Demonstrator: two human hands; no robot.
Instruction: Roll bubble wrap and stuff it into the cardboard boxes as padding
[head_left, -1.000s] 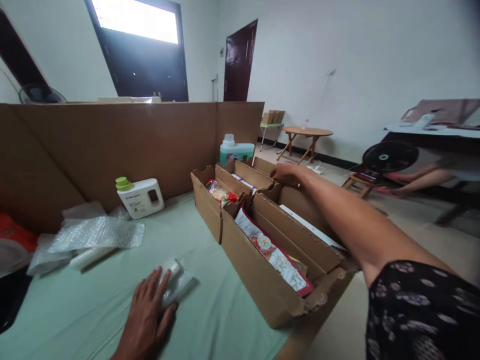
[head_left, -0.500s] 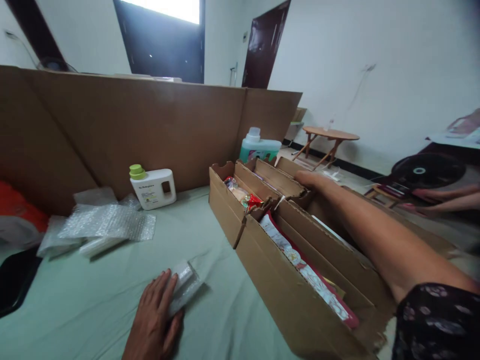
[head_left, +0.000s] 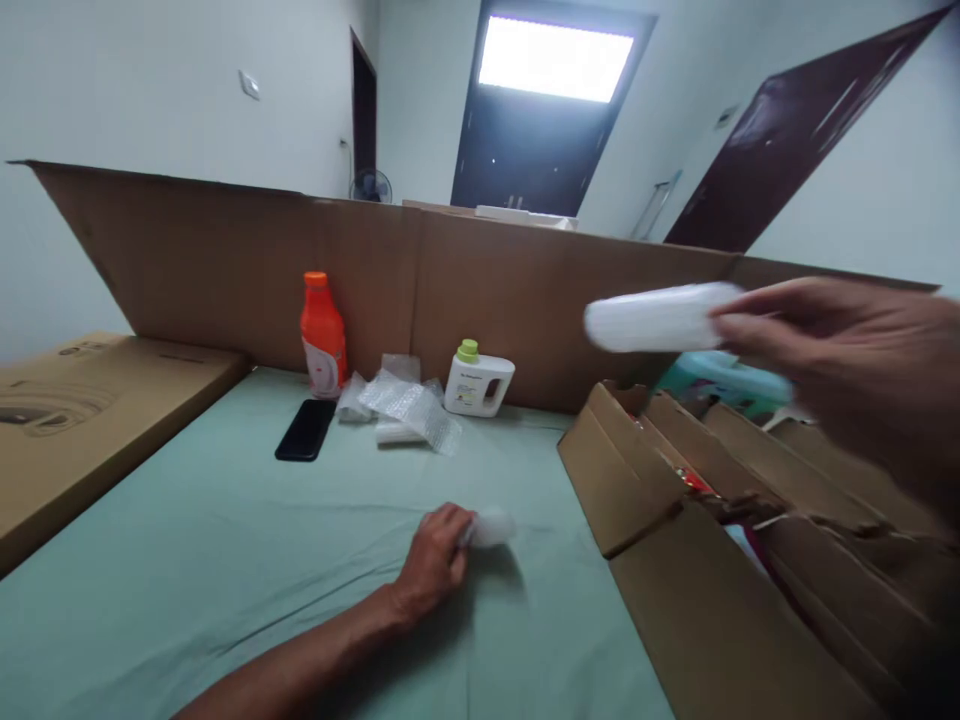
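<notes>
Pale walls (head_left: 172, 150); bright window (head_left: 555, 58) above dark door (head_left: 525, 140); 1 maroon door (head_left: 795, 150) at right; wall switch (head_left: 250, 85) at left.

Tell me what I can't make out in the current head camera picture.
All in the head view:
White object in the right hand: surface details blurred; the hand covers one end.
Translucent item in the left hand: blurred, partly covered by that hand.
Teal bottle: lower part hidden by cardboard boxes.
Boxes' contents: mostly hidden by their walls.
White bottle: small print too small.
</notes>
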